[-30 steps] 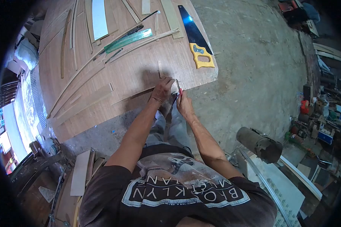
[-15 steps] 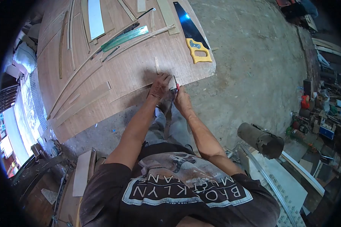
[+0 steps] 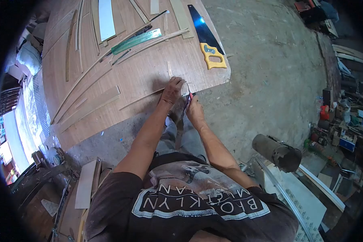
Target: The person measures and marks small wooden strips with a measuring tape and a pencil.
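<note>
At the near edge of the table, my left hand presses down with its fingers bent together on a thin wooden strip that runs in from the left. A small pale piece shows beside its fingertips. Just right of it, my right hand is wrapped around a red-handled tool whose thin blade points up at the table edge, close to the left fingers. The tool's exact kind is hidden by the grip. A short wooden strip lies directly beyond my left hand.
On the wooden tabletop lie a yellow-handled handsaw, a green ruler, a white strip and several wooden slats. A metal cylinder stands low at the right, near leaning boards. Clutter lines the far right.
My right hand and the red-handled tool have shifted slightly towards me. My left hand stays at the table edge. The whole view has moved a little.
</note>
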`<state>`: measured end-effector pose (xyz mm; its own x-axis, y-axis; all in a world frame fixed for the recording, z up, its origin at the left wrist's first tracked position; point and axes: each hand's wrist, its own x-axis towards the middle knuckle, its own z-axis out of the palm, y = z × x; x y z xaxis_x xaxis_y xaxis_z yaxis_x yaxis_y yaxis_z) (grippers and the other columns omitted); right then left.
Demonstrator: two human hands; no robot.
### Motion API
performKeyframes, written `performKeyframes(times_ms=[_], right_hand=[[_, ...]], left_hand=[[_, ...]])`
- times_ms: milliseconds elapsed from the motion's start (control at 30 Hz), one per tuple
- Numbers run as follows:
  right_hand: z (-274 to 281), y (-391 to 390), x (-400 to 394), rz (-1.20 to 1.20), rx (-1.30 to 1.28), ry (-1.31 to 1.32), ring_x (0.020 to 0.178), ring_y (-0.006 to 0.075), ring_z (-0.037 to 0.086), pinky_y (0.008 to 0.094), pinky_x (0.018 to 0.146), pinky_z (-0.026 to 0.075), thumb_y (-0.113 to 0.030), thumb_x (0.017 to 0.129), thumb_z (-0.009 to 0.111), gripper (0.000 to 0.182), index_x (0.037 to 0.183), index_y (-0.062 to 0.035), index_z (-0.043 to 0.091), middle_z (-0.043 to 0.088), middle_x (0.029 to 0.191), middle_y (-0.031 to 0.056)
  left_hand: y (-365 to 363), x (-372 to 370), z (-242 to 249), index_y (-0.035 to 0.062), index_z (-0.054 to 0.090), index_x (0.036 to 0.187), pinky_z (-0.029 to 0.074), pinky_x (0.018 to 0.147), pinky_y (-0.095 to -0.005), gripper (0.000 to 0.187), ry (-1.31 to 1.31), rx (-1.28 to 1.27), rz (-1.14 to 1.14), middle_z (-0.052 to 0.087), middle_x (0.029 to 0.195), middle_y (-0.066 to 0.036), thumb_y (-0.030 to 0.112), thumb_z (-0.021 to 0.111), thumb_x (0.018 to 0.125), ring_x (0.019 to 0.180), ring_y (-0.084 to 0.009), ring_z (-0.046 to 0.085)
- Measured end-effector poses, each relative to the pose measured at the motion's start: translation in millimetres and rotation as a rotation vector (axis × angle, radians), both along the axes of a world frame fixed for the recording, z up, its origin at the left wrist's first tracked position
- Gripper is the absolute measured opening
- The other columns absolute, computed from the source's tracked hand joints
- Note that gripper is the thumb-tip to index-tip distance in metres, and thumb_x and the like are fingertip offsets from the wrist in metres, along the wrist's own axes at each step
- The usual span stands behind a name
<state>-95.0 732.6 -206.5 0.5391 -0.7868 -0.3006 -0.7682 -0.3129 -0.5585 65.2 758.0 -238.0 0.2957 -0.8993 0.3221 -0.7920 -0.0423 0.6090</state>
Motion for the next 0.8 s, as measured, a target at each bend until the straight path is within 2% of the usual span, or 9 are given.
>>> performKeyframes(times_ms=[100, 167, 233, 367, 433, 567, 667, 700, 800], right_hand=[[2, -3, 1, -0.015, 0.063, 0.05, 0.079, 0.0532, 0.06, 0.0588, 0.067, 0.047, -0.013, 0.09, 0.05, 0.023, 0.101, 0.0037, 0.04, 0.061, 0.08, 0.0344], [4, -15, -1, 0.014, 0.187, 0.102, 0.089, 0.0534, 0.059, 0.058, 0.078, 0.047, -0.021, 0.093, 0.046, 0.029, 0.111, 0.002, 0.041, 0.061, 0.087, 0.0368], [19, -18, -6, -0.028, 0.176, 0.06, 0.089, 0.0537, 0.059, 0.0581, 0.078, 0.046, -0.023, 0.093, 0.047, 0.031, 0.112, 0.0016, 0.042, 0.06, 0.089, 0.0373], [37, -21, -11, -0.079, 0.162, -0.05, 0.09, 0.0544, 0.057, 0.058, 0.078, 0.045, -0.028, 0.094, 0.049, 0.033, 0.111, 0.0002, 0.045, 0.06, 0.091, 0.0374], [38, -21, -11, -0.11, 0.173, -0.045, 0.092, 0.0532, 0.057, 0.0564, 0.079, 0.044, -0.028, 0.093, 0.051, 0.033, 0.109, 0.0012, 0.048, 0.06, 0.092, 0.0361], [32, -22, -17, -0.133, 0.175, -0.018, 0.092, 0.0512, 0.058, 0.0527, 0.078, 0.045, -0.027, 0.093, 0.053, 0.032, 0.105, 0.0019, 0.052, 0.061, 0.094, 0.0335], [18, -22, -30, -0.04, 0.074, -0.12, 0.091, 0.0491, 0.06, 0.0502, 0.077, 0.046, -0.027, 0.092, 0.053, 0.031, 0.104, 0.0016, 0.052, 0.062, 0.093, 0.0314], [24, -22, -32, -0.037, 0.092, -0.105, 0.09, 0.0474, 0.06, 0.0492, 0.077, 0.047, -0.027, 0.092, 0.053, 0.031, 0.105, 0.0014, 0.053, 0.062, 0.093, 0.0301], [42, -23, -36, -0.008, 0.109, -0.109, 0.089, 0.0443, 0.061, 0.0472, 0.077, 0.047, -0.027, 0.092, 0.054, 0.031, 0.106, 0.0009, 0.054, 0.063, 0.092, 0.0276]], left_hand=[[0, 3, -2, 0.0018, 0.065, 0.099, 0.049, 0.085, -0.0369, 0.029, 0.017, -0.041, 0.015, 0.06, 0.096, -0.013, 0.002, 0.052, 0.073, 0.095, -0.0311, 0.057], [-1, 2, -2, 0.0031, 0.065, 0.097, 0.048, 0.082, -0.0371, 0.026, 0.019, -0.069, 0.011, 0.059, 0.093, -0.013, 0.002, 0.053, 0.074, 0.093, -0.0306, 0.056], [-1, 1, 5, 0.0037, 0.064, 0.094, 0.048, 0.078, -0.0372, 0.021, -0.117, -0.08, 0.085, 0.057, 0.089, -0.012, 0.007, 0.055, 0.075, 0.089, -0.0306, 0.056], [-1, 4, 1, 0.004, 0.064, 0.094, 0.048, 0.079, -0.0381, 0.019, -0.073, -0.142, 0.069, 0.057, 0.09, -0.011, 0.01, 0.056, 0.078, 0.091, -0.0305, 0.055], [-3, 8, 0, 0.0043, 0.064, 0.097, 0.048, 0.08, -0.0396, 0.019, -0.02, 0.047, 0.014, 0.058, 0.096, -0.011, 0.011, 0.056, 0.081, 0.094, -0.03, 0.056], [-3, 6, 0, 0.0046, 0.064, 0.099, 0.048, 0.081, -0.0402, 0.019, -0.075, -0.058, 0.071, 0.059, 0.102, -0.011, 0.011, 0.056, 0.083, 0.098, -0.0291, 0.055], [4, -9, 9, 0.0044, 0.064, 0.1, 0.048, 0.085, -0.04, 0.023, -0.144, 0.035, 0.157, 0.06, 0.106, -0.01, 0.01, 0.054, 0.08, 0.102, -0.0284, 0.055], [8, -12, 21, 0.001, 0.063, 0.107, 0.046, 0.087, -0.0424, 0.031, -0.161, 0.127, 0.136, 0.058, 0.112, -0.013, 0.006, 0.056, 0.077, 0.107, -0.0307, 0.052], [4, -16, 39, 0.0024, 0.062, 0.105, 0.045, 0.088, -0.0381, 0.03, -0.215, 0.267, 0.154, 0.057, 0.107, -0.011, 0.005, 0.054, 0.076, 0.105, -0.027, 0.053]])
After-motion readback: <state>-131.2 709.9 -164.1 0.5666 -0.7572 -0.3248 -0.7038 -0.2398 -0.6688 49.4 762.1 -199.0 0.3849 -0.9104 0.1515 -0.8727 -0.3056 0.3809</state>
